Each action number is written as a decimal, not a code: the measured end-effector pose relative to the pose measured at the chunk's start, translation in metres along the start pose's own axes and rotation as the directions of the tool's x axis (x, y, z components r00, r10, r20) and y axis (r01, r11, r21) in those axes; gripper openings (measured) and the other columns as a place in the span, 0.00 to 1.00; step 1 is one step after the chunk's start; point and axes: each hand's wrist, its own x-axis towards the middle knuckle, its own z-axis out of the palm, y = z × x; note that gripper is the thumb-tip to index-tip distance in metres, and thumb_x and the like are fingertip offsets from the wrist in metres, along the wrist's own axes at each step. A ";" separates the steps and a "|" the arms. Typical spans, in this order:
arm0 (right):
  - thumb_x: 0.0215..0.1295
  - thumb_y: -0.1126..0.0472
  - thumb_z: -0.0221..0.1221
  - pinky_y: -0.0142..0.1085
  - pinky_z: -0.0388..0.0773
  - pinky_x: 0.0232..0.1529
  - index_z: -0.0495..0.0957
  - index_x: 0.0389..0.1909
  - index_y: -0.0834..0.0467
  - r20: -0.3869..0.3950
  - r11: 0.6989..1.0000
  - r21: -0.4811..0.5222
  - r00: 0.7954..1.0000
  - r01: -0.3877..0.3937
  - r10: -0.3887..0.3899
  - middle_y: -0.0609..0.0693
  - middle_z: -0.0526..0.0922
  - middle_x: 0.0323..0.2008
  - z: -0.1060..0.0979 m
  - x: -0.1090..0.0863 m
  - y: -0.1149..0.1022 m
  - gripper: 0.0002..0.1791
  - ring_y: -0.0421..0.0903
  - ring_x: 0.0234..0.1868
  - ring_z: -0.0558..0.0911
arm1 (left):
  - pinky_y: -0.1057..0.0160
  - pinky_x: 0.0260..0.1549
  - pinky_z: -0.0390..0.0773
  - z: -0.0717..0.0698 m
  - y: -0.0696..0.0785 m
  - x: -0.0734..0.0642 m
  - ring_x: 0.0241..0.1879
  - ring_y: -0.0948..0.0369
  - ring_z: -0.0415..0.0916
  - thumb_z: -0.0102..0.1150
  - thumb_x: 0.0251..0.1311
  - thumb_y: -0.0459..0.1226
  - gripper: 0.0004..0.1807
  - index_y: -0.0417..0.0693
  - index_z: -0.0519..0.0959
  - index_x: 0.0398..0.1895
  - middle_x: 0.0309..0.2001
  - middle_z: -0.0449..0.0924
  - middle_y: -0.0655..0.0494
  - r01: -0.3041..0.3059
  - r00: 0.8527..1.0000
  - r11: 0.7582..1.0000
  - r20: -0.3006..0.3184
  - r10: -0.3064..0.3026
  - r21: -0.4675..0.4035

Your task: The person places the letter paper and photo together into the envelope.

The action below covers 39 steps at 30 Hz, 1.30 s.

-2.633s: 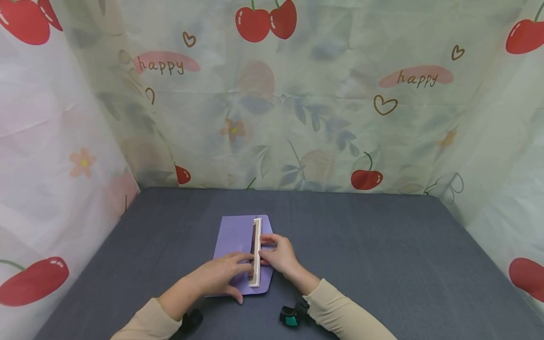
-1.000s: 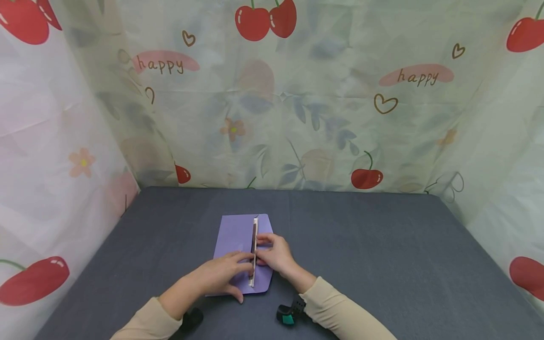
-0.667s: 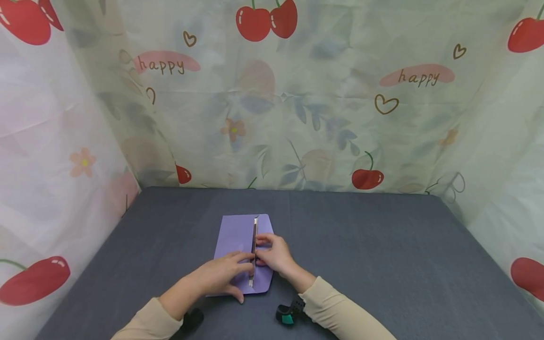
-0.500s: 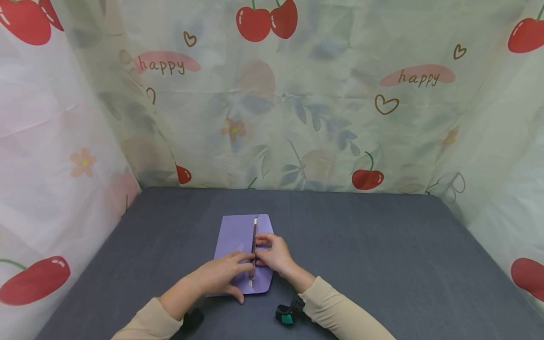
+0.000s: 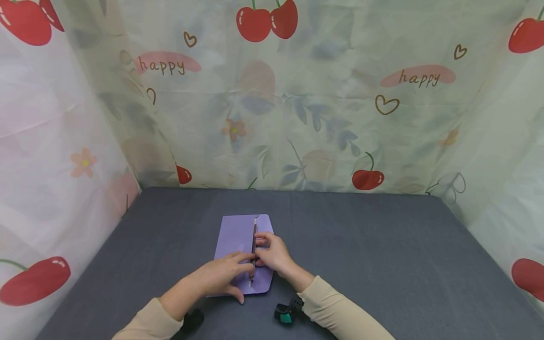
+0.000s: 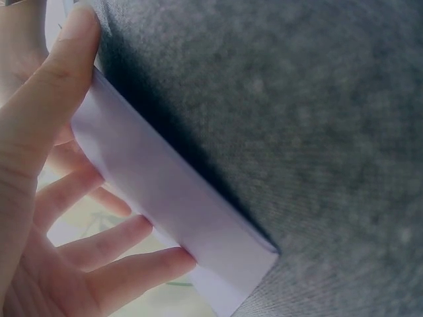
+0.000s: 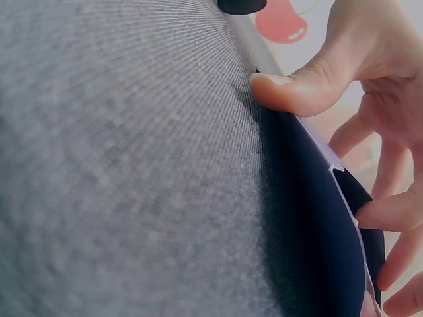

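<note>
A purple envelope [image 5: 235, 231] lies on the table in the head view, its flap [image 5: 264, 278] spread to the right. Along the mouth runs a thin dark slit [image 5: 254, 231], with slivers of a flat white-edged piece [image 5: 250, 284] at its near end. My left hand [image 5: 218, 271] rests on the envelope body with spread, fairly straight fingers and the thumb by the near edge. My right hand [image 5: 276, 255] lies over the flap, its fingertips touching along the mouth. Most of the white-edged piece is hidden. Close up, the left wrist view has fingers [image 6: 132, 271] against the envelope [image 6: 165, 178].
Dark grey cloth covers the table [image 5: 361, 259]. A curtain [image 5: 318, 118] printed with cherries encloses the back and sides. Black wrist devices [image 5: 284, 312] show below both forearms.
The white-edged strip has slid left into the envelope mouth, narrowing from a broad band to thin slivers. My right hand has shifted slightly left with it; the left hand stays put.
</note>
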 end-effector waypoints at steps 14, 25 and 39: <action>0.53 0.73 0.51 0.35 0.82 0.25 0.71 0.52 0.67 0.016 0.998 0.027 0.999 0.052 -0.052 0.64 0.81 0.43 -0.001 -0.002 0.001 0.22 0.42 0.28 0.82 | 0.53 0.49 0.77 0.001 0.001 0.000 0.59 0.49 0.69 0.71 0.37 0.51 0.24 0.59 0.73 0.38 0.62 0.68 0.50 -0.007 1.000 1.000 0.002 0.007 0.014; 0.54 0.72 0.52 0.35 0.83 0.29 0.69 0.57 0.66 0.033 0.999 -0.040 0.999 -0.010 0.011 0.67 0.78 0.50 -0.002 -0.002 -0.004 0.25 0.47 0.34 0.83 | 0.53 0.51 0.76 0.001 -0.002 0.001 0.59 0.49 0.70 0.71 0.38 0.51 0.23 0.59 0.72 0.38 0.62 0.68 0.50 -0.024 1.000 1.000 0.003 0.024 0.001; 0.55 0.70 0.53 0.38 0.83 0.33 0.67 0.59 0.65 0.068 0.999 -0.050 0.998 -0.015 0.018 0.69 0.76 0.52 -0.003 0.000 -0.003 0.27 0.52 0.40 0.84 | 0.47 0.56 0.72 0.000 -0.001 0.001 0.60 0.43 0.69 0.71 0.39 0.51 0.23 0.57 0.73 0.38 0.61 0.68 0.48 -0.027 1.000 1.000 0.000 0.027 -0.009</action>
